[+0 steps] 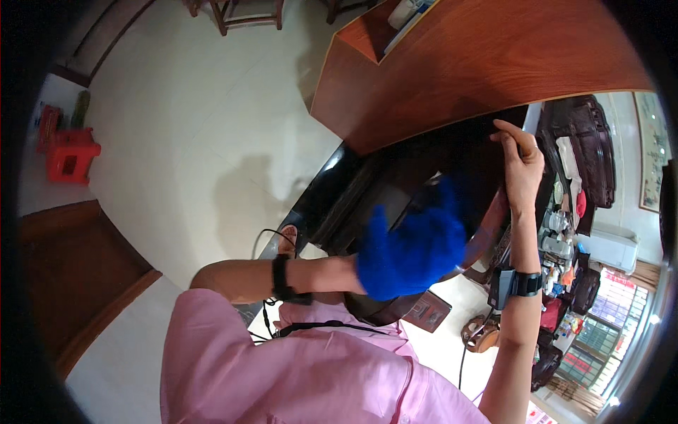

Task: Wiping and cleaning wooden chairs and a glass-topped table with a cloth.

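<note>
Glove [417, 247], blue, blurred, head view: on the left hand [413, 244], over dark furniture [364, 215]; one tip stands apart, but I cannot tell whether the other fingers are spread or pressed together. Right hand [522, 166], bare: fingers bent, near a brown wooden board [487, 63]; whether they pinch anything, I cannot tell. Red stool [83, 145]: far left.

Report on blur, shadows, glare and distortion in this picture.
Head view: the blue-covered left hand looks smeared, likely by motion, the right hand sharper; head view: a soft shadow lies on the pale floor, and the window glares; head view: the wooden panel has a bowed lower edge, and black fills the corners.
</note>
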{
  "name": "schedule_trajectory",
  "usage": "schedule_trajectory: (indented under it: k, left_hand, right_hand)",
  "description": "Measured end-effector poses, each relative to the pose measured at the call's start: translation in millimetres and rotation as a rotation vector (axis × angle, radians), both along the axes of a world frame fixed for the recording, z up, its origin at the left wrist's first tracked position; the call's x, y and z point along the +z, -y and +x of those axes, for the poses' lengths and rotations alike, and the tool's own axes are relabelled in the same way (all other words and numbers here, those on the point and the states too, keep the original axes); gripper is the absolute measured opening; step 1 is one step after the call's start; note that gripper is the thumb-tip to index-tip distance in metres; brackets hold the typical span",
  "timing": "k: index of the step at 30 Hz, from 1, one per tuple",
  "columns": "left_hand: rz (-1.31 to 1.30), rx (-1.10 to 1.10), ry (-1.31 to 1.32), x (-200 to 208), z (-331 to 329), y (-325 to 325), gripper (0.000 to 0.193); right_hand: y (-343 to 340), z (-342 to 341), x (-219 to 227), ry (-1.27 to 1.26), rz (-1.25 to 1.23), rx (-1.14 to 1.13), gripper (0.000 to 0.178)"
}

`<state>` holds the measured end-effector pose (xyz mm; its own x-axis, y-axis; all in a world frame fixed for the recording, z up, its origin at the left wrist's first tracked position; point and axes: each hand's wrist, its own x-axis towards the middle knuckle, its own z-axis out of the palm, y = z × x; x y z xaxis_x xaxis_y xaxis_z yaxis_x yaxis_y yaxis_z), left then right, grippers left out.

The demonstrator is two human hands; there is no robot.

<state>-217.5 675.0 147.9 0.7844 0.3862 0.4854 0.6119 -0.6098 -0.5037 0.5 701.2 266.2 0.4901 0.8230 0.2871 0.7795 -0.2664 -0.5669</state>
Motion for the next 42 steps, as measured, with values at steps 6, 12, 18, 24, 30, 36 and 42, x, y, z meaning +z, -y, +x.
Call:
schedule_trajectory:
  k: [6, 12, 18, 24, 30, 36, 42]
  left_hand:
    - [2.103, -0.273, -1.455, -174, -123, 26, 0.035]
    - [3.585, 1.005, -1.249, -149, -110, 22, 0.027]
    - [4.056, 2.293, -0.632, -63, -50, -35, 0.024]
    - [3.734, 1.423, -0.721, -97, -27, -42, 0.023]
    - [3.609, 2.195, -1.297, -106, -65, -12, 0.024]
    - [3.59, 2.334, -0.62, -109, -82, -19, 0.02]
    - [3.368, 2.442, 0.148, -100, -83, -32, 0.017]
  right_hand:
    - [2, 2, 4, -0.117, 0.036, 0.035, 0.021]
    - [7, 3, 6, -0.16, 0.079, 0.001, 0.02]
    - [7, -2, 4, -0.203, 0.08, -0.053, 0.02]
    - [5, 0, 5, -0.21, 0.106, -0.019, 0.021]
    - [6, -1, 7, -0.143, 0.049, -0.025, 0.022]
    - [7, -3, 7, -0.166, 0.049, -0.029, 0.022]
    - [10, 3, 9, -0.21, 0.07, -0.052, 0.023]
